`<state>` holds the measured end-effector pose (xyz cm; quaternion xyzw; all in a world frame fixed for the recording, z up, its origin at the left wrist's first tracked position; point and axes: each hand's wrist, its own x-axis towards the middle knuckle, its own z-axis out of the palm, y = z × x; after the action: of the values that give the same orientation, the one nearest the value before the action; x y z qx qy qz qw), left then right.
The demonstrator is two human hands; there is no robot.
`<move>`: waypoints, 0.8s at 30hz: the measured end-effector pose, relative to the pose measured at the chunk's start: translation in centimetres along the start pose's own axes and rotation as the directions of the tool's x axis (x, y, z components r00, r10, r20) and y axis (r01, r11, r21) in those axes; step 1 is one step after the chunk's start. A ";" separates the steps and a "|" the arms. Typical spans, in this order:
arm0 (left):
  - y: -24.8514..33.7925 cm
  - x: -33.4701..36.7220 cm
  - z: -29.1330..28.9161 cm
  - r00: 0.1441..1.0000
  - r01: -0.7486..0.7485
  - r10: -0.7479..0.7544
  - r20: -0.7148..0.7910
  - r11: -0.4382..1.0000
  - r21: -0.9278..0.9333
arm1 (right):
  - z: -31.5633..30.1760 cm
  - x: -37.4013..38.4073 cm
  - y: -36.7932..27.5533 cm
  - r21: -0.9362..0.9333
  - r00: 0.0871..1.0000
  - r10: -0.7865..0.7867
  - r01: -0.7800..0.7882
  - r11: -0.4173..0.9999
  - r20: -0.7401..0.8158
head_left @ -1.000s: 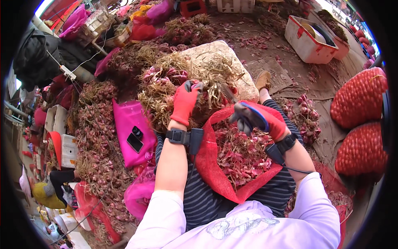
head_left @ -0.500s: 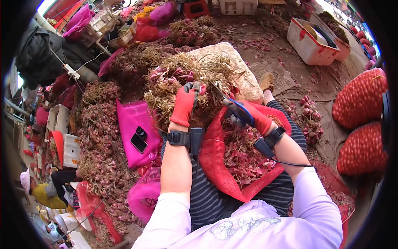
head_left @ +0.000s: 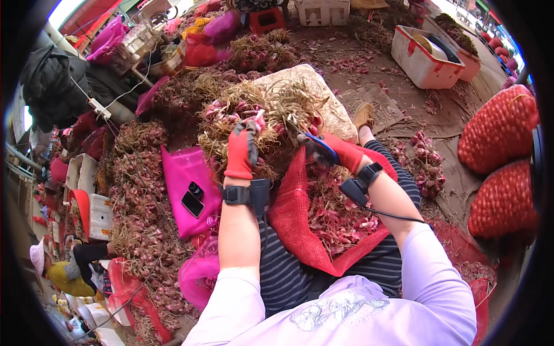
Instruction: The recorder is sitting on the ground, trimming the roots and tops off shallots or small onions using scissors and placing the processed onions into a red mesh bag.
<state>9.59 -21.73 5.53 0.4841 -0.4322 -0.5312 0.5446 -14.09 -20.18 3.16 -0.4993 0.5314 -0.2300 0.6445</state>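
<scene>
At the near edge of the dry stalks (head_left: 294, 102), the left hand (head_left: 241, 149) has fingers seemingly closed on an onion (head_left: 259, 120), probably light, firm and slick-skinned, best pinched around the bulb. Farther right, the right hand (head_left: 343, 153) grips blue-handled scissors (head_left: 327, 149), fingers wrapped around the handles.

The right hand (head_left: 341, 153) in a red-and-grey glove has brought its blue-handled metal scissors (head_left: 325, 148) leftward toward mid-frame; the left hand (head_left: 241, 151), gloved alike, has shifted leftward too, carrying a pink papery bulb (head_left: 258, 120).
</scene>
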 end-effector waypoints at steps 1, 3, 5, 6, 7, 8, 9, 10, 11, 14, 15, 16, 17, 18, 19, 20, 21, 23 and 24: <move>0.6 -0.2 -0.6 0.996 0.039 -0.034 0.078 0.997 -0.071 | 0.0 -2.1 -1.3 0.034 0.998 0.004 -0.006 0.999 0.060; 1.8 -0.5 -1.0 0.964 0.149 -0.099 0.248 0.970 -0.192 | -1.5 -4.2 0.5 0.023 0.994 0.008 -0.010 1.000 0.110; 1.5 0.0 -1.5 0.901 0.089 0.031 0.433 0.963 -0.255 | -1.6 -7.2 1.2 0.058 0.989 -0.028 0.019 0.998 0.144; 1.3 -0.6 -1.6 0.908 -0.013 0.043 0.416 0.997 -0.074 | -1.2 -9.2 1.5 0.110 0.991 -0.064 0.050 0.993 0.120; 1.0 -1.1 -1.5 0.913 -0.113 0.059 0.404 0.987 0.112 | -1.0 -9.3 3.7 0.239 0.999 -0.008 -0.005 0.971 0.053; 1.2 -1.7 -2.2 0.920 -0.113 0.054 0.389 0.985 0.131 | -0.6 -11.0 3.1 0.112 0.995 0.054 -0.063 0.992 0.080; 0.6 -1.9 -2.3 0.954 -0.121 0.111 0.280 0.992 0.019 | -0.7 -11.8 4.5 0.190 0.992 0.001 -0.025 0.981 0.129; 0.1 -2.2 -2.4 0.975 -0.142 0.155 0.160 0.986 -0.090 | -0.6 -12.5 5.9 0.269 0.983 -0.057 0.008 0.963 0.173; 1.2 -4.0 -1.3 0.996 -0.088 0.085 0.036 0.993 0.081 | -0.1 -13.6 5.9 0.196 0.994 -0.033 0.013 0.980 0.101; 0.6 -4.5 -3.1 0.996 0.067 -0.063 0.062 0.995 -0.071 | 1.3 -16.0 6.1 0.362 0.994 -0.033 -0.009 0.932 0.108; 0.3 -4.5 -3.0 0.988 0.152 -0.151 0.015 0.984 -0.097 | 1.2 -15.9 6.7 0.362 0.984 -0.063 0.000 0.932 0.164; 0.0 -4.6 -2.9 0.988 0.152 -0.151 0.015 0.984 -0.093 | 1.5 -15.5 6.9 0.366 0.984 -0.066 0.000 0.931 0.166; -0.2 -4.6 -2.3 0.984 0.173 -0.168 0.065 0.981 -0.089 | 1.8 -15.0 6.7 0.412 0.982 -0.067 -0.011 0.911 0.176; -0.3 -4.7 -1.9 0.977 0.195 -0.185 0.110 0.977 -0.084 | 2.4 -14.3 6.3 0.457 0.979 -0.069 -0.026 0.889 0.190; -0.4 -4.9 -1.6 0.978 0.169 -0.162 0.130 0.985 -0.040 | 3.0 -13.5 5.3 0.376 0.979 -0.127 0.058 0.925 0.161; -1.0 -5.0 -2.1 0.979 0.168 -0.163 0.124 0.985 -0.034 | 3.6 -12.3 4.8 0.380 0.977 -0.129 0.057 0.923 0.167; -1.4 -4.8 -2.3 0.981 0.095 -0.085 0.177 0.994 -0.052 | 3.8 -11.2 4.2 0.263 0.980 -0.040 -0.012 0.965 0.194; -0.7 -5.7 -2.0 0.982 0.053 -0.045 0.181 0.998 -0.039 | 4.2 -10.1 2.6 0.132 0.973 0.102 -0.131 0.983 0.206; -0.8 -5.6 -2.1 0.983 0.052 -0.045 0.179 0.998 -0.036 | 4.1 -9.4 2.8 0.133 0.973 0.100 -0.130 0.983 0.209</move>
<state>11.14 -15.97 4.61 0.4340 -0.4565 -0.5941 0.5003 -14.05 -9.69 4.68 -0.4398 0.4731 -0.1787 0.7422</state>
